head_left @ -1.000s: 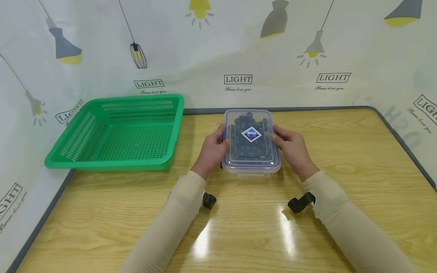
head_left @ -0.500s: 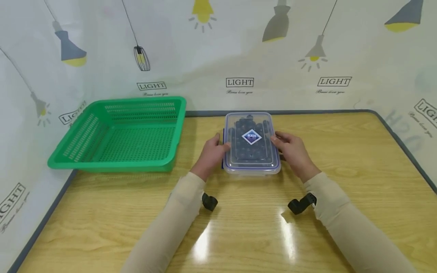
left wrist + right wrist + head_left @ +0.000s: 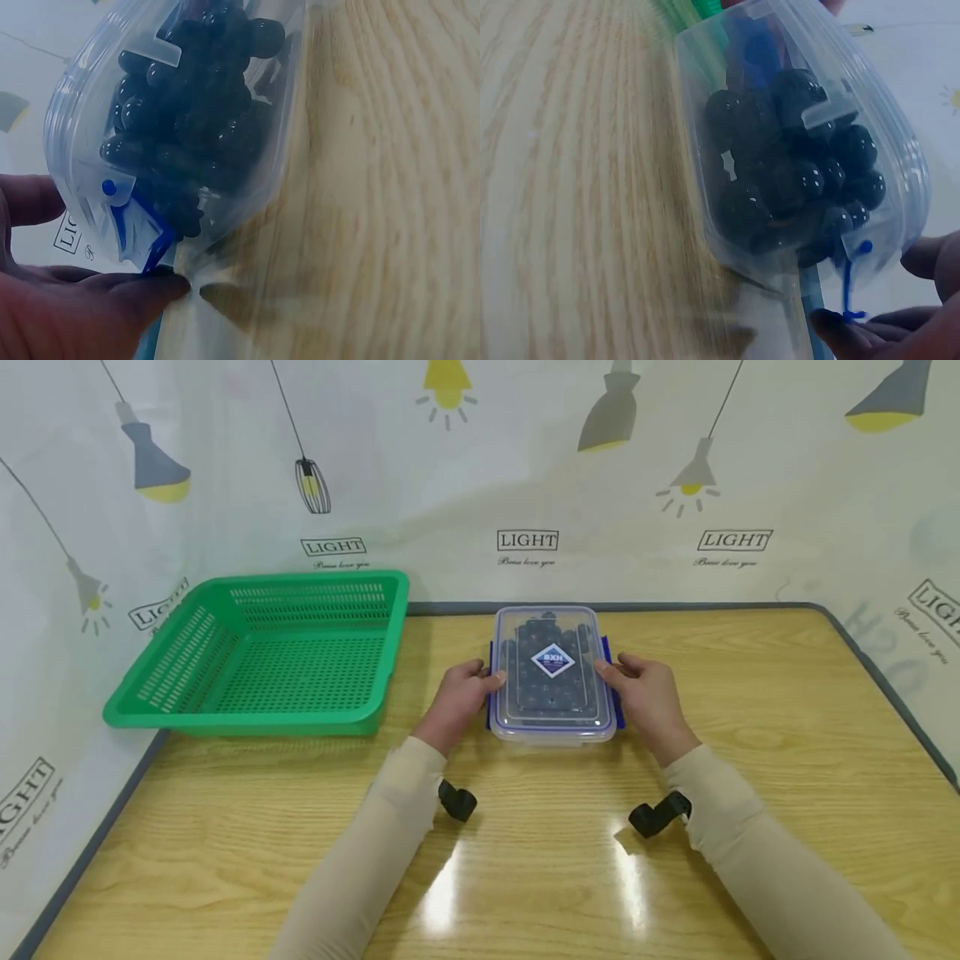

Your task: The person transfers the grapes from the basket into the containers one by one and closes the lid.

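A clear rectangular plastic food box [image 3: 553, 681] with a blue-edged snap lid stood on the glossy wooden table [image 3: 750, 710], near its far edge and about midway across. It was packed with dark round glossy berries [image 3: 196, 112], and a blue diamond label [image 3: 552, 660] sat on the lid. The person's left hand [image 3: 457, 693] lay against the box's left long side, fingers curled at the blue side latch [image 3: 491, 685], the thumb up on the lid's edge. The right hand [image 3: 647, 693] mirrored it on the right side, fingers bent round the blue latch [image 3: 617, 689] there, thumb on the lid rim. Both hands gripped the box by its sides while it rested flat on the table. A green perforated plastic basket [image 3: 270, 652] sat well to the left, tilted up against the lamp-printed backdrop [image 3: 525, 485].
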{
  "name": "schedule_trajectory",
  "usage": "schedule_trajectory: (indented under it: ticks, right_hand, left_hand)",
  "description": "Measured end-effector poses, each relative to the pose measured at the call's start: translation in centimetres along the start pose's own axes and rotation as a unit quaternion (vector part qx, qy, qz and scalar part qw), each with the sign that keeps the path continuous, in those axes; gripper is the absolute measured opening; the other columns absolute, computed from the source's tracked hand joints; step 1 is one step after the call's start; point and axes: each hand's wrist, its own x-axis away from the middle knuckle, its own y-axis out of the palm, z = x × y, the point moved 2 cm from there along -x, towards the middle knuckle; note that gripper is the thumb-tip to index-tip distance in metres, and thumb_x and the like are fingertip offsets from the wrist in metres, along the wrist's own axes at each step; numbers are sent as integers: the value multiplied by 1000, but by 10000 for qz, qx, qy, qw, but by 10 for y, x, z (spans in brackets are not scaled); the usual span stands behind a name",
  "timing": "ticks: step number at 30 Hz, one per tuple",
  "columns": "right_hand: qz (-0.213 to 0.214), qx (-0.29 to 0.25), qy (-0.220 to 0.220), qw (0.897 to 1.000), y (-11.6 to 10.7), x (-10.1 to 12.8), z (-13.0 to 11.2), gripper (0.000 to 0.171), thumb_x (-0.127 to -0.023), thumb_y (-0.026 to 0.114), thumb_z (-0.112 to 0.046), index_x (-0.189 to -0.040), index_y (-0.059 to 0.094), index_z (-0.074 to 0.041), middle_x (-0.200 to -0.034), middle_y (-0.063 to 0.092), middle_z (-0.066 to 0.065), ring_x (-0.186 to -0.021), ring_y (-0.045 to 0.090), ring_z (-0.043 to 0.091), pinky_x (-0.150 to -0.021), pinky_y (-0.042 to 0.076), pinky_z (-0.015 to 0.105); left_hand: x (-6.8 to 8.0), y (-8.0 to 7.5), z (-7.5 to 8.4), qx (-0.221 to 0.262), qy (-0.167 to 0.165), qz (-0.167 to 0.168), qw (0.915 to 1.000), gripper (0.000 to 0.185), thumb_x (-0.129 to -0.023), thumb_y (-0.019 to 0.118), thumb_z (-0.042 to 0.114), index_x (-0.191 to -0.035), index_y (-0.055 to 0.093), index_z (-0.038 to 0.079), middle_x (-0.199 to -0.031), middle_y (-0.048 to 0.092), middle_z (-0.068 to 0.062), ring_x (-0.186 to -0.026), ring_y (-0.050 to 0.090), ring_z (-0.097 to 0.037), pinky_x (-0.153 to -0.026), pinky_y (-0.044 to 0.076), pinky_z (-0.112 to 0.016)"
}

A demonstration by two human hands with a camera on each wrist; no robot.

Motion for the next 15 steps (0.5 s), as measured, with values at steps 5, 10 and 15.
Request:
schedule_trajectory:
  ticks: [5,10,15]
  right_hand:
    - [437,-98,-21,9990,1,2,-2,72,-96,66,-27,-151,30,3,-145,45,22,-126,50,29,-101,43,37]
    - [487,-222,-168,9984,3,4,-5,61,-97,64,-19,-148,38,1,-143,48,19,-124,52,28,-97,46,34]
    - [628,-213,-348,9972,6,6,-8,51,-97,64,-13,-143,47,1,-139,53,16,-119,56,26,-89,51,27]
  left_hand:
    - [3,1,1,59,-101,204,9997,63,-96,63,15,-148,34,-6,-146,45,-21,-133,45,-30,-107,37,-38]
    - [5,1,0,164,-50,244,9996,61,-97,64,15,-147,37,-5,-145,46,-20,-131,47,-30,-106,38,-38]
    - [5,0,-1,312,49,324,9990,57,-96,64,14,-145,42,-5,-142,50,-19,-130,48,-29,-105,40,-37]
